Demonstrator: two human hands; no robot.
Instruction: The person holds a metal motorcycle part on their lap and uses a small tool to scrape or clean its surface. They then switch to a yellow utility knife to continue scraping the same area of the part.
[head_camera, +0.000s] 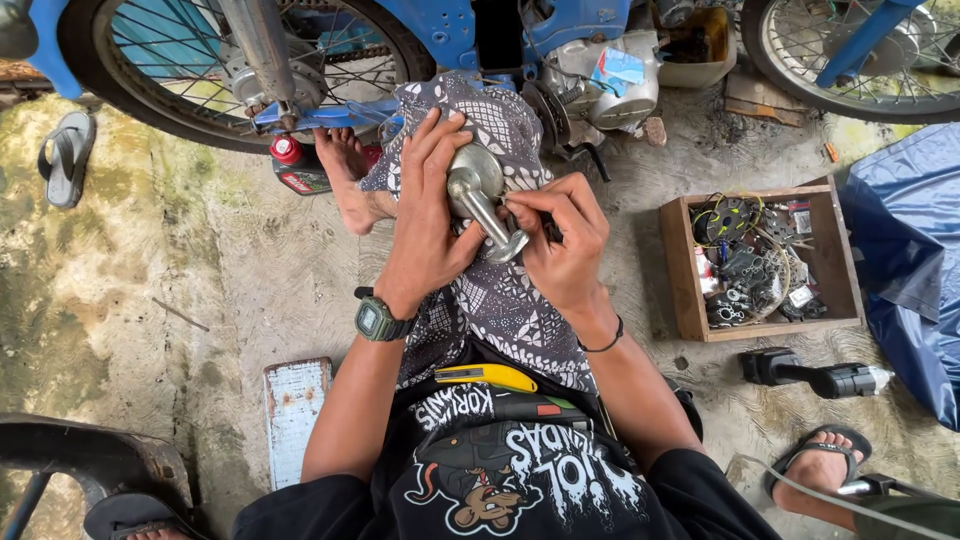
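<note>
1. Left hand (428, 215) is wrapped around the round end of a metal engine part (478, 195), held over the patterned-cloth knee (500, 290).
2. Right hand (562, 240) pinches its lower end with curled fingers.
3. Wooden parts box (690, 285) sits off right, blue motorbike (450, 30) just ahead.

The floor (200, 270) is bare grey concrete with green and yellow stains. On it sit a wooden box (680, 270) full of small parts, a black power tool (815, 377), a grey sandal (66, 155), a red-capped bottle (297, 170), a worn white board (294, 405) and a blue sheet (905, 260). Two spoked wheels (190, 70) stand on it.
</note>
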